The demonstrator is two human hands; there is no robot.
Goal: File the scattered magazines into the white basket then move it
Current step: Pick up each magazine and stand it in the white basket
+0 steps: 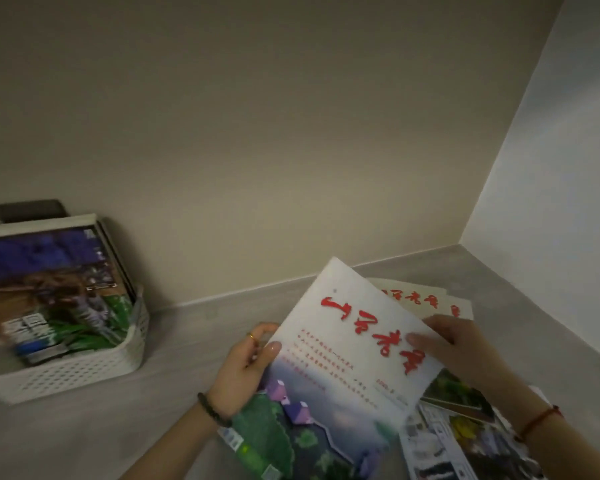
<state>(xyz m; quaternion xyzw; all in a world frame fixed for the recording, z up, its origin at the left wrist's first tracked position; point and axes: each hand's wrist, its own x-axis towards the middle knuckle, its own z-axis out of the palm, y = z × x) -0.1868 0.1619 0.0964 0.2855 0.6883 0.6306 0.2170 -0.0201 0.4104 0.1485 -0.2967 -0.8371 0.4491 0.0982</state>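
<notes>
A white magazine (347, 327) with red brush lettering is lifted off the grey surface, tilted. My left hand (246, 368) grips its left edge, thumb on the cover. My right hand (454, 344) holds its right edge. Under it lies a green and purple magazine (278, 438). Another cream magazine with red lettering (426, 299) lies behind, and several more (465, 431) lie scattered at the lower right. The white perforated basket (84, 372) stands at the left with magazines (49, 292) leaning inside it.
The grey surface (174, 393) runs into a corner, with a beige wall behind and a white wall (551, 202) on the right. A dark object (28, 209) sits behind the basket against the wall.
</notes>
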